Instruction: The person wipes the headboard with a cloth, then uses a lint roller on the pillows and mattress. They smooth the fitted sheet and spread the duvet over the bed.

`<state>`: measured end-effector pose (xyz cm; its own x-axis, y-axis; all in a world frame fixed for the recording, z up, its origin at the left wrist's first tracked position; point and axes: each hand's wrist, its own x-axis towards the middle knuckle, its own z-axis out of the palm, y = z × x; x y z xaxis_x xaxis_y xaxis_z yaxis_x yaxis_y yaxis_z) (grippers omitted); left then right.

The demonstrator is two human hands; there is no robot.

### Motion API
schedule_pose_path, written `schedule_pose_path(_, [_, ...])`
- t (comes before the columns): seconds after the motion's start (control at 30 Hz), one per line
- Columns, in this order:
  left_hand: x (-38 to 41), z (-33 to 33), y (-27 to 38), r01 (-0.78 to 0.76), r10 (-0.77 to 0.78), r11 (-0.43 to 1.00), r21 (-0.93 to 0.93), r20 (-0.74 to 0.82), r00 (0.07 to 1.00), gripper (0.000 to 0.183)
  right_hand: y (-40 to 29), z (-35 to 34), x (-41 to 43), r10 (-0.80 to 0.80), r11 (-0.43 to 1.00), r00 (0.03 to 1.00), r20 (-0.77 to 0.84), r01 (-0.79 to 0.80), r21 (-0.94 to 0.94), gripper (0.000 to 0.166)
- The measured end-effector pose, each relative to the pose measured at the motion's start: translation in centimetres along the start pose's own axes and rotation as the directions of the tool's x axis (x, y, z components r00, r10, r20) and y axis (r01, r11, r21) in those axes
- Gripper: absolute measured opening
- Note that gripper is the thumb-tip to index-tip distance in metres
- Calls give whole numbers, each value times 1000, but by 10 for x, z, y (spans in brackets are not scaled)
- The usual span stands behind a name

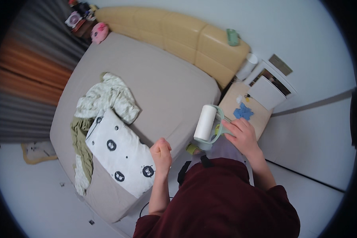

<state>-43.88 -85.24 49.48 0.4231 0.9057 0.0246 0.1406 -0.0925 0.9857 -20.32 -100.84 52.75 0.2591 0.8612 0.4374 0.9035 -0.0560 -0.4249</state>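
Note:
My right hand (241, 135) grips the pale green handle of a lint roller (205, 122). Its white paper roll is held in the air between the bed's side and the nightstand. My left hand (161, 154) is curled into a fist above the near edge of the bed, and no object shows in it. Just left of that fist lies a white pillow (122, 154) printed with black round cartoon figures. Crumpled green-and-white fabric (107, 98), clothing or bedding, lies beyond and beside the pillow. Both rest on the grey fitted sheet (157, 86) of the bed.
A tan padded headboard (178, 32) carries a green plastic piece (232, 37). On the wooden nightstand (230, 98) are a crumpled blue cloth (243, 112), a white box-like item (267, 92) and small items. A pink plush toy (99, 33) sits at the far corner. Curtains (26, 77) hang at left.

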Motion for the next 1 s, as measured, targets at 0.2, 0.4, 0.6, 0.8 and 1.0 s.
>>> schedule_pose_path(0.2, [17,95,25,240,-200,936,-256,173,964,20,73,-42,-48,415,877,861,-293,-464,-122,46])
schedule_pose_path(0.4, [31,213,-17,268,-210,951,-151,320,924,34,151,-85,-90,663,685,615,-426,-728,15,40])
schedule_pose_path(0.6, [43,362,-64,608,-459,792,-52,607,649,33,232,-109,-134,745,579,491,-452,-812,73,39])
schedule_pose_path(0.8, [65,509,-120,895,-759,433,105,577,300,6,292,-133,-163,828,480,377,-415,-859,178,39])
schedule_pose_path(1.0, [71,592,-164,843,-690,513,165,663,290,12,333,-144,-182,863,433,343,-372,-881,192,38])
